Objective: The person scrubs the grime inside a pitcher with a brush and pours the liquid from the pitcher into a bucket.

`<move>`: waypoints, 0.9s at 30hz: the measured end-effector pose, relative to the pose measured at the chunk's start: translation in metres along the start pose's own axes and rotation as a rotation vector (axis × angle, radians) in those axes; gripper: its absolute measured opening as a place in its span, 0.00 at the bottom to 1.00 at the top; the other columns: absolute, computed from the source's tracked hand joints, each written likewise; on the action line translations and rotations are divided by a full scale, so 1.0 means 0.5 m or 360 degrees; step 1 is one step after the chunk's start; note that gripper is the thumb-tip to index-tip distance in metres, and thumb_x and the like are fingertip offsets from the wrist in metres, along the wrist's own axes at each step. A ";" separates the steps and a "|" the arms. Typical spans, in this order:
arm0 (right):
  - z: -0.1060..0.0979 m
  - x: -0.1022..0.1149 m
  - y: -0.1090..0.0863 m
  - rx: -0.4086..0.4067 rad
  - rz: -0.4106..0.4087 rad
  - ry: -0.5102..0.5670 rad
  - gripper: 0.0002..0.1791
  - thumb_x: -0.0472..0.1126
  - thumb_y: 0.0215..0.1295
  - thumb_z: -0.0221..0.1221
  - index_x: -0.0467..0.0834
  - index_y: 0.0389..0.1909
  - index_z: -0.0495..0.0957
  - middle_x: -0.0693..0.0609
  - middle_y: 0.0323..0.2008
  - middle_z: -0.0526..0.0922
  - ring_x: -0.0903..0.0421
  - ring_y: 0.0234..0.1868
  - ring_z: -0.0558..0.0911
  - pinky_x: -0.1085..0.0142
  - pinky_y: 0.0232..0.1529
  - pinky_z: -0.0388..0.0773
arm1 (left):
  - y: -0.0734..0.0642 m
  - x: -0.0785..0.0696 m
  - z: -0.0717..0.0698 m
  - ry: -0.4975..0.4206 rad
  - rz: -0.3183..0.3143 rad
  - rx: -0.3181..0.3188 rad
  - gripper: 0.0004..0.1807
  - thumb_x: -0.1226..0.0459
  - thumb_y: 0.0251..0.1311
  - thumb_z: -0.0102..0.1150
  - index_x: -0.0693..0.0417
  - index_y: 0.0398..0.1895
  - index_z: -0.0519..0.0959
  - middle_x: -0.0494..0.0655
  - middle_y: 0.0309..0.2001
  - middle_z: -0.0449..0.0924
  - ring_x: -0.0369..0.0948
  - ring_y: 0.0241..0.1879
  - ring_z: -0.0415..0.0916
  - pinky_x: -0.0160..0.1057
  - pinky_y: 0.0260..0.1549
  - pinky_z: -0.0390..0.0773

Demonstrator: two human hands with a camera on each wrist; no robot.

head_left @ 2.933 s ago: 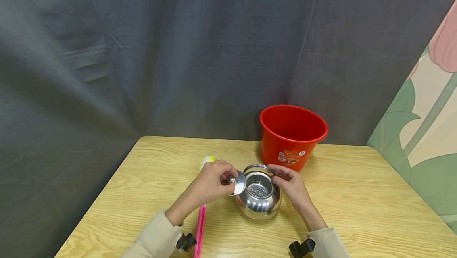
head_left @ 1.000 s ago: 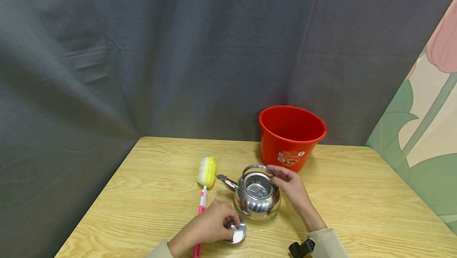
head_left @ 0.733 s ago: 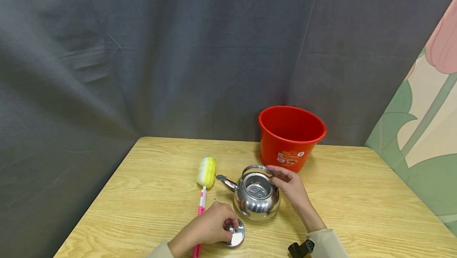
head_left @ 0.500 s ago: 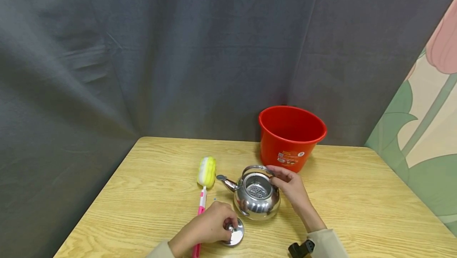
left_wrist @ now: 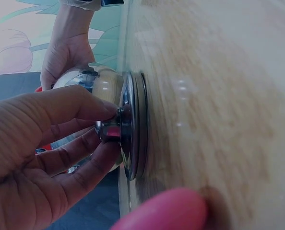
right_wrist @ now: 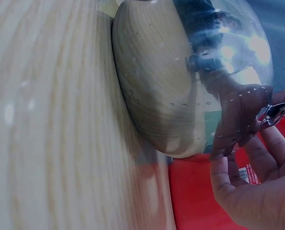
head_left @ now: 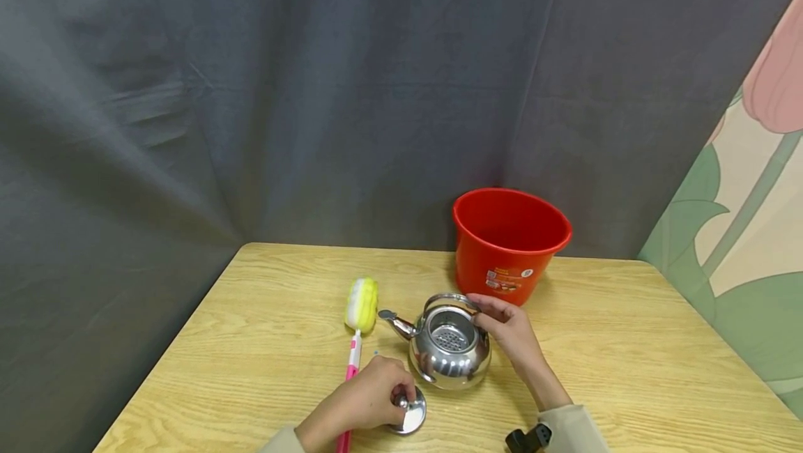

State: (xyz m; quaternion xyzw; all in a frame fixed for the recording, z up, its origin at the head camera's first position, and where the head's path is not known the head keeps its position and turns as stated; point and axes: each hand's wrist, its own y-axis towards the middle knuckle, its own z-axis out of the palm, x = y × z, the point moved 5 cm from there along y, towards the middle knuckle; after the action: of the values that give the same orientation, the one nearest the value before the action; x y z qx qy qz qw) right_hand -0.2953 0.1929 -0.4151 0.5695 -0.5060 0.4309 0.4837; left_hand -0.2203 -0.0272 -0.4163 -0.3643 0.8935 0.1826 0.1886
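Note:
In front of me a shiny steel kettle [head_left: 448,368] stands on the wooden table, uncovered, with a perforated strainer visible in its mouth and its spout pointing left. My right hand [head_left: 513,334] holds the right end of its raised handle, fingers close against the kettle's side in the right wrist view. Nearer to me, my left hand [head_left: 376,396] pinches the knob of the round steel kettle lid [head_left: 415,417] between thumb and fingers. The left wrist view has the lid [left_wrist: 138,160] flat at the tabletop, knob up.
Left of the kettle lies a brush [head_left: 362,306] with a yellow and white sponge head; its pink handle runs under my left forearm. A red bucket [head_left: 502,268] stands behind the kettle. A grey curtain [head_left: 376,104] closes off the back.
My left hand has brought the lid from beside the kettle's mouth down toward me onto the table, uncovering the spout and sponge head to view. My right hand has stayed at the handle.

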 end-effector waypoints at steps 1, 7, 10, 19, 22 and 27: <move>0.000 -0.001 0.000 0.0004 0.0001 0.0003 0.19 0.29 0.59 0.57 0.35 0.53 0.76 0.41 0.50 0.80 0.57 0.45 0.79 0.72 0.45 0.75 | 0.000 0.001 0.001 -0.0008 -0.0002 -0.0001 0.10 0.70 0.33 0.69 0.47 0.20 0.80 0.30 0.22 0.68 0.26 0.24 0.64 0.21 0.23 0.64; 0.001 -0.003 -0.001 0.0006 0.0000 0.0019 0.19 0.29 0.59 0.57 0.35 0.53 0.76 0.41 0.50 0.80 0.59 0.45 0.79 0.72 0.45 0.76 | -0.003 0.002 0.003 -0.0035 0.0000 -0.0013 0.11 0.71 0.32 0.68 0.47 0.20 0.80 0.30 0.22 0.68 0.26 0.24 0.64 0.21 0.22 0.65; 0.001 -0.003 -0.001 0.0002 -0.0006 0.0030 0.19 0.29 0.58 0.57 0.34 0.52 0.77 0.40 0.50 0.80 0.59 0.44 0.79 0.71 0.45 0.76 | -0.004 0.001 0.002 -0.0038 0.0005 -0.0016 0.10 0.71 0.32 0.67 0.48 0.20 0.80 0.30 0.22 0.68 0.27 0.24 0.64 0.21 0.23 0.65; 0.001 -0.001 0.001 -0.0003 -0.0029 0.0033 0.19 0.28 0.57 0.57 0.34 0.52 0.77 0.40 0.49 0.80 0.57 0.45 0.80 0.71 0.45 0.76 | -0.003 -0.003 -0.001 -0.0068 -0.0023 -0.0006 0.10 0.71 0.33 0.67 0.49 0.21 0.81 0.31 0.22 0.68 0.26 0.24 0.65 0.21 0.22 0.66; 0.001 -0.002 0.002 -0.0005 -0.0031 0.0034 0.19 0.28 0.57 0.57 0.34 0.52 0.77 0.40 0.49 0.80 0.56 0.46 0.80 0.71 0.46 0.76 | -0.003 -0.004 0.000 -0.0076 -0.0019 -0.0006 0.10 0.71 0.34 0.67 0.49 0.22 0.81 0.31 0.22 0.68 0.26 0.24 0.65 0.21 0.22 0.66; -0.001 -0.003 0.002 -0.0009 -0.0033 0.0033 0.19 0.28 0.57 0.57 0.34 0.52 0.77 0.41 0.49 0.80 0.57 0.46 0.80 0.71 0.45 0.76 | -0.003 -0.007 0.000 -0.0076 0.0004 -0.0013 0.09 0.71 0.34 0.67 0.49 0.22 0.81 0.31 0.23 0.69 0.27 0.25 0.65 0.21 0.23 0.66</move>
State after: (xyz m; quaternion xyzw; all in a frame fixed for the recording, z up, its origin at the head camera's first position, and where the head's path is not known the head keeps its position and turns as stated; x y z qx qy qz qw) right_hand -0.2967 0.1934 -0.4164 0.5688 -0.4962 0.4303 0.4951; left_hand -0.2170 -0.0260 -0.4150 -0.3596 0.8884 0.1952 0.2082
